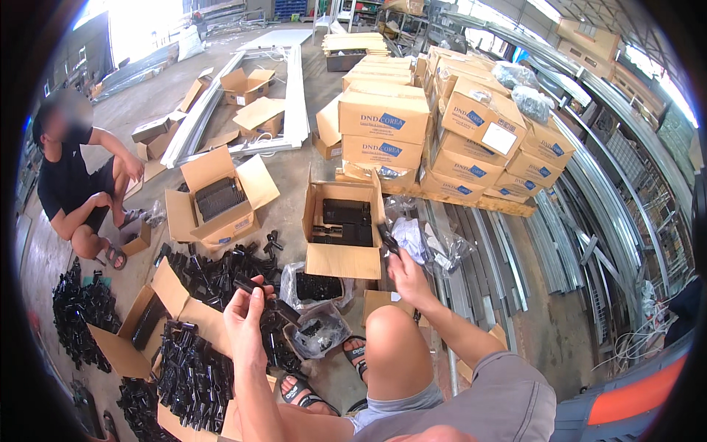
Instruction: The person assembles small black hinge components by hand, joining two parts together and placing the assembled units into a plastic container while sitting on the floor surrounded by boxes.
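Observation:
My left hand point(244, 318) is closed around a long black part point(286, 311), which points toward a plastic-lined tub point(333, 348) holding small pieces. My right hand point(407, 278) grips another slim black part point(387, 237) beside the right edge of an open carton point(343, 261). Inside that carton lie neatly stacked black parts point(347, 214). Just beyond my left hand is a loose heap of black parts point(213, 276). A second lined tub point(286, 283) with dark small pieces sits between the heap and the carton. The exact kind of the parts is too small to tell.
Another open carton point(236, 227) with rows of black parts stands left. More black parts point(193, 379) pile up near my left forearm. A person point(77, 169) squats at far left. Stacked cartons point(383, 118) stand on a pallet; metal profiles point(508, 258) lie right.

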A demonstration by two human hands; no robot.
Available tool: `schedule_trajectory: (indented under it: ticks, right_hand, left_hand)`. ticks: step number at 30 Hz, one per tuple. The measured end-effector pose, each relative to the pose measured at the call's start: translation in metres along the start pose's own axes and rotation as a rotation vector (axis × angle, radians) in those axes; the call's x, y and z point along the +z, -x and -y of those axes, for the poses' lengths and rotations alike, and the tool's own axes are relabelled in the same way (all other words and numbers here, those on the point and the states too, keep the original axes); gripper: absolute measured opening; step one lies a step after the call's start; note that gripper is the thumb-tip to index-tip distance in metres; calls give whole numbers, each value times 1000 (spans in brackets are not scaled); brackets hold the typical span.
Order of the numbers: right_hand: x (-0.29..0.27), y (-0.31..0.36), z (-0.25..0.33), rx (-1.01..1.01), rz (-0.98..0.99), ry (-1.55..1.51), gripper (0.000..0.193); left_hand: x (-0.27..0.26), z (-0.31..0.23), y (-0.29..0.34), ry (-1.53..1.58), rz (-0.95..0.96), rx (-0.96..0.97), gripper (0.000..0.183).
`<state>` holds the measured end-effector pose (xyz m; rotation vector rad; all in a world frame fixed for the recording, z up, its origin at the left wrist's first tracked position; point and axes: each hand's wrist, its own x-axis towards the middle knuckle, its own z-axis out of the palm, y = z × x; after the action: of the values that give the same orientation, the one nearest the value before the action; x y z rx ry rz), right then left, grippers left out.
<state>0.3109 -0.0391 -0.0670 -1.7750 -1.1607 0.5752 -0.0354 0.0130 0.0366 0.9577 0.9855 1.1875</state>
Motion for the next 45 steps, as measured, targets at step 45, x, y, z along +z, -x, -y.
schedule_trajectory:
  ticks: [45]
  right_hand:
    - [63,14,153,-500,496,-204,41]
  left_hand:
    - [27,1,0,-661,302,66,24]
